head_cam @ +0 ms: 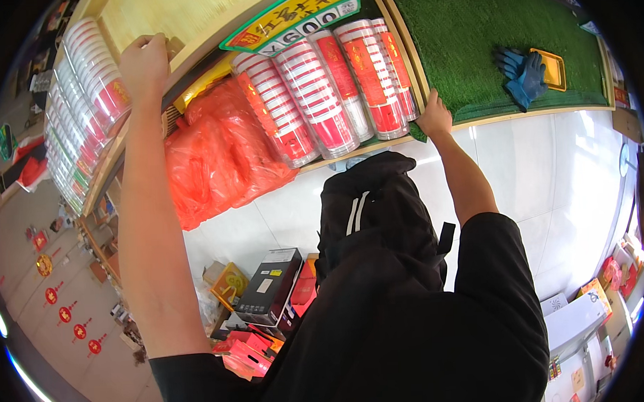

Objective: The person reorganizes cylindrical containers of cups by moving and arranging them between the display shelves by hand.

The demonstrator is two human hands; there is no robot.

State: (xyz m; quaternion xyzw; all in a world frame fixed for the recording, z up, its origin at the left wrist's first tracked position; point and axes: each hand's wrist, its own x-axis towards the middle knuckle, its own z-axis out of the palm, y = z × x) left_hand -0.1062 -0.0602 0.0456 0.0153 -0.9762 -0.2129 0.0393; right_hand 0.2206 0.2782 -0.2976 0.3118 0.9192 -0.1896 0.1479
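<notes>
My left hand (146,60) is raised to the edge of a pale wooden shelf (186,50) at the upper left, its fingers curled at the board; what they hold cannot be made out. At the wooden divider (402,52) beside the green turf, near its front corner, rests my right hand (435,115), fingers bent over the edge. Between my arms, clear cylinders of stacked cups or tubs with red labels (317,99) lean in a row in a wooden bin. Red plastic bags (217,146) hang over the bin's front at its left end.
Blue work gloves (527,76) and a yellow tray (554,69) lie on artificial turf (471,33) at right. A price sign (292,19) stands above the cylinders. More cylinders (88,92) stand at far left. Boxes, one of them black (269,287), are on the floor behind.
</notes>
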